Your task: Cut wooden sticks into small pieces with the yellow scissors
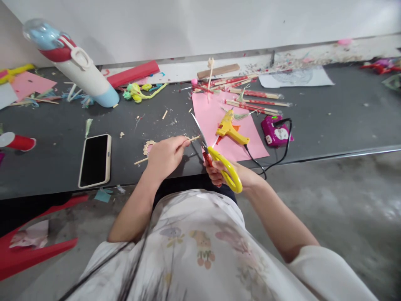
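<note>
My left hand (167,156) is closed around a thin wooden stick (194,138), its tip poking out past thumb and finger towards the scissor blades. My right hand (219,171) grips scissors (230,173) with yellow handles, blades apart and pointing up and away. A red piece (206,158) shows by the scissors' pivot and between the right fingers; whether it belongs to the scissors I cannot tell. Beside my left hand lies a small pink piece edged with pale bits (148,147). Beyond the scissors, a yellow glue gun (230,128) rests on pink paper (205,110).
A purple box (275,133) with a black cable sits right of the paper. Several wrapped stick bundles (257,93) lie behind. To the left are a phone (95,161), a bottle (83,75) and a red thread spool (19,141). The table's front edge (332,155) runs near my body.
</note>
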The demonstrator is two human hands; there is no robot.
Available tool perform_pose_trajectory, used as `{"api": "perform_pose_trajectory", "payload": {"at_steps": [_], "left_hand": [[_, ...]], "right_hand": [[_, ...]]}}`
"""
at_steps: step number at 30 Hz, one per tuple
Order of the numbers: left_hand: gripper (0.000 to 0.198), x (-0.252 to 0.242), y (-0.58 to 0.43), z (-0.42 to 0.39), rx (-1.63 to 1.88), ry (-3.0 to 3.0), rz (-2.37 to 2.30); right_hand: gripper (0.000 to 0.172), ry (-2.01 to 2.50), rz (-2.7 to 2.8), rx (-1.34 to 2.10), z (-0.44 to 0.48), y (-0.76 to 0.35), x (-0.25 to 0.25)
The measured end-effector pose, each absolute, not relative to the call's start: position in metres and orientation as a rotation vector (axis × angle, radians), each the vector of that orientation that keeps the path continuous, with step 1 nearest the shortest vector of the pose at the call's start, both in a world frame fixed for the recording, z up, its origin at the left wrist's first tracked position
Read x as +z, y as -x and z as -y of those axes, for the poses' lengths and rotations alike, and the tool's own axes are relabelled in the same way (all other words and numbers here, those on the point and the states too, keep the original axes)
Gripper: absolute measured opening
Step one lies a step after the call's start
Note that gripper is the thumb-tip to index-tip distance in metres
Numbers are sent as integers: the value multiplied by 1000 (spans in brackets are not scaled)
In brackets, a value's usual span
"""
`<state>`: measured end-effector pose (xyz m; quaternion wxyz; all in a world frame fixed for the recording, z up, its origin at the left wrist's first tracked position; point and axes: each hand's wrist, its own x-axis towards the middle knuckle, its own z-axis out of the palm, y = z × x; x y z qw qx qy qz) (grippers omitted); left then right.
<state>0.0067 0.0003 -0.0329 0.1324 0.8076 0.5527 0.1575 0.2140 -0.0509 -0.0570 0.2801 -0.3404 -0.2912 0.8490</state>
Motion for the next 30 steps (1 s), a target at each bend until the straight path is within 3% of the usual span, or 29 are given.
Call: {"api": "perform_pose_trajectory", "payload": {"at_steps": [30], "left_hand": [[35,-40,2,-6,535,-2213,-1463]], "right_hand": [[38,853,788,2372,45,-221,-60]]}}
